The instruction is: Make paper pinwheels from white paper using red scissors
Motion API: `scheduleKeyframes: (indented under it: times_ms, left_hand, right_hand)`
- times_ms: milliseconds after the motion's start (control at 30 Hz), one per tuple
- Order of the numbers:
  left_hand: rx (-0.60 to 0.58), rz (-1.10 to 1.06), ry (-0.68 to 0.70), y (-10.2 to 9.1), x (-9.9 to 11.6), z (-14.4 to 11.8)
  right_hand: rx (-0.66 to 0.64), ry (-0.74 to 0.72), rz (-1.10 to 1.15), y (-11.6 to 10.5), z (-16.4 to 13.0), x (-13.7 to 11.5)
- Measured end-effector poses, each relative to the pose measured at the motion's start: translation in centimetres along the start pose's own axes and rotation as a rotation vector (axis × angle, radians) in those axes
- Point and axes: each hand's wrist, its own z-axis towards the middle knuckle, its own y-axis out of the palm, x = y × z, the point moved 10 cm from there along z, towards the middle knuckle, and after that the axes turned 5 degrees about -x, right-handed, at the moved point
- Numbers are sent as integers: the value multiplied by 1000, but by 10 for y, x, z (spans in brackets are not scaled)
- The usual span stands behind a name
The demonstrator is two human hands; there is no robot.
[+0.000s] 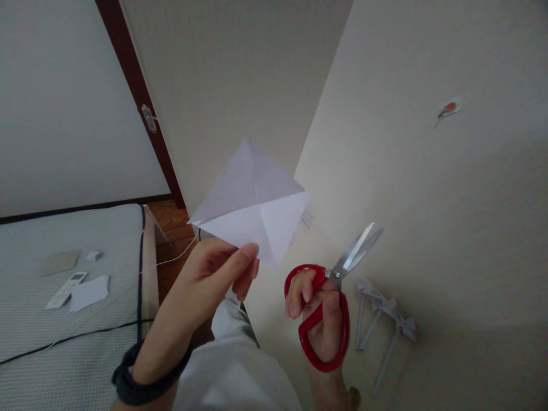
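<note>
My left hand (209,279) pinches the lower edge of a folded white paper (252,200), a kite-like shape with creases, held up in front of a wall. My right hand (323,319) grips red-handled scissors (338,285) through their loops. The silver blades are closed and point up to the right, just right of the paper without touching it. A black band circles my left wrist.
A mattress (64,319) lies at the left with a remote control (65,290), white paper sheets (89,293) and a black cable. Paper cut-outs (383,319) hang on the wall at the right. A door handle (148,118) shows up left. My white-clad knee is below.
</note>
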Motion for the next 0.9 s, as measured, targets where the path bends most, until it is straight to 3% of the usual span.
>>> scheduleKeyframes:
  times_ms: [133,300,433,667,800,900]
  left_hand:
    - [64,-89,28,-9,-4,-4]
    - [50,-125,6,-7,-9,-5]
    - [39,-77,-9,-9,-12,-5]
    - [146,171,115,-23,-1,-9]
    - [205,215,65,-27,1,-12]
    - [178,250,38,-24,3,-12]
  right_hand:
    - [-77,91,-17,11,-7,17]
    - [-388,321,-15,39,-17,33]
    - [-545,369,-182,49,-26,28]
    - [-503,414,-257,52,-31,19]
    - [-593,420,-237,61,-27,24]
    - [-608,417,-228,62,-23,26]
